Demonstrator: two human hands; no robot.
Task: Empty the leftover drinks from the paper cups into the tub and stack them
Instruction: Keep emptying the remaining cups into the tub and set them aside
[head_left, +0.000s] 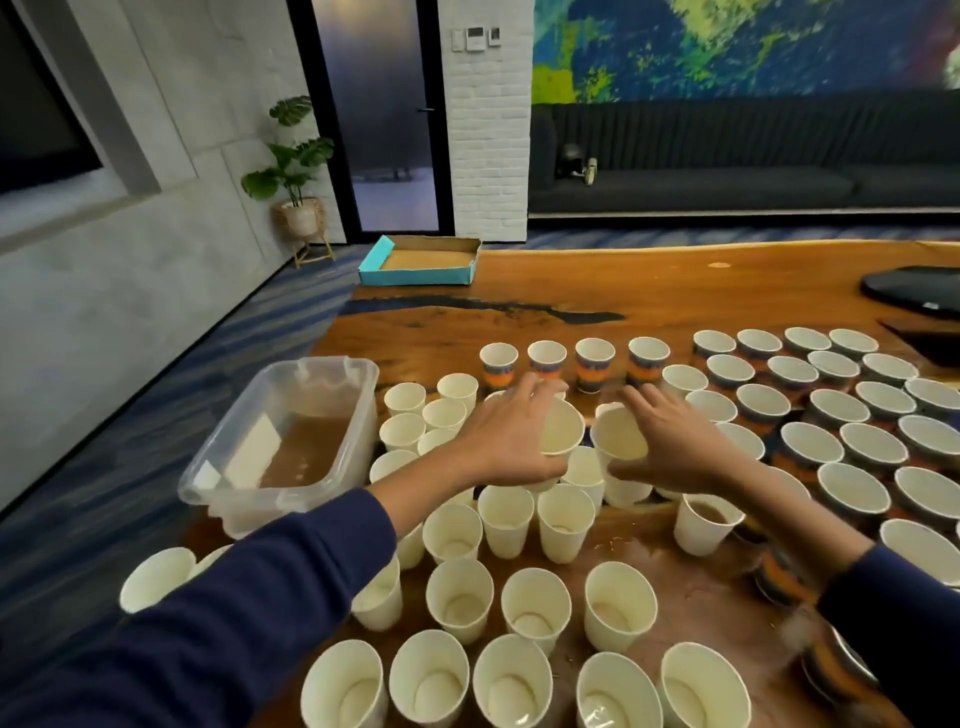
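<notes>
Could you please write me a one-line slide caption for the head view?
Left hand and right hand each grip a paper cup above a crowded wooden table, beside the tub of brown liquid.

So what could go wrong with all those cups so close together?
The left hand and right hand each hold a cup above tightly packed cups; a sleeve passing low could knock some over. One cup near the right wrist seems to hold brown drink and might spill on the wooden table. The tub already holds brown liquid, so hasty pouring might splash.
</notes>
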